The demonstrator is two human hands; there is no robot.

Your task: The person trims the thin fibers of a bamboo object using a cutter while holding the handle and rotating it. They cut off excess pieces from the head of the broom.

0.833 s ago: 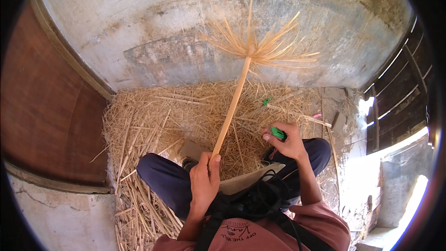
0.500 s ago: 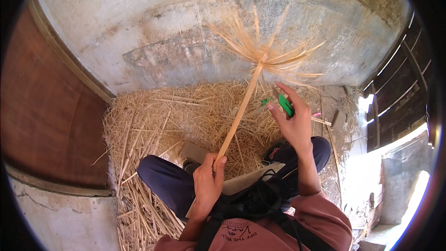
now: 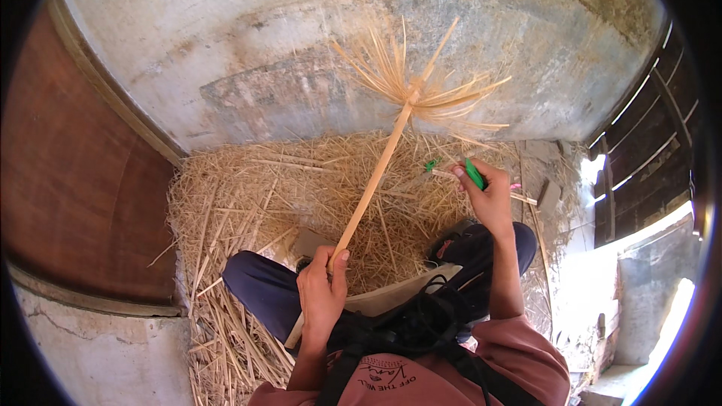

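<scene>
Now, in the head view, the left hand point(image 3: 322, 289) is wrapped around the lower end of a long, straight, pale-tan wooden stick point(image 3: 374, 184). The stick slants up and to the right, its far end bearing a spray of thin, curling straw-coloured strips point(image 3: 451, 109), in front of a stained grey-white plaster wall point(image 3: 263, 30); whether they touch it, I cannot tell. Right of the stick and apart from it, the right hand point(image 3: 489, 192) is curled around a small bright-green hand tool point(image 3: 474, 174). A smaller green object point(image 3: 432, 165) lies between stick and tool, on a layer of loose golden shavings point(image 3: 278, 180) spread beneath the stick. Below the stick, a pale flat board point(image 3: 402, 291) lies across the person's dark-blue-trousered legs point(image 3: 263, 286).
</scene>
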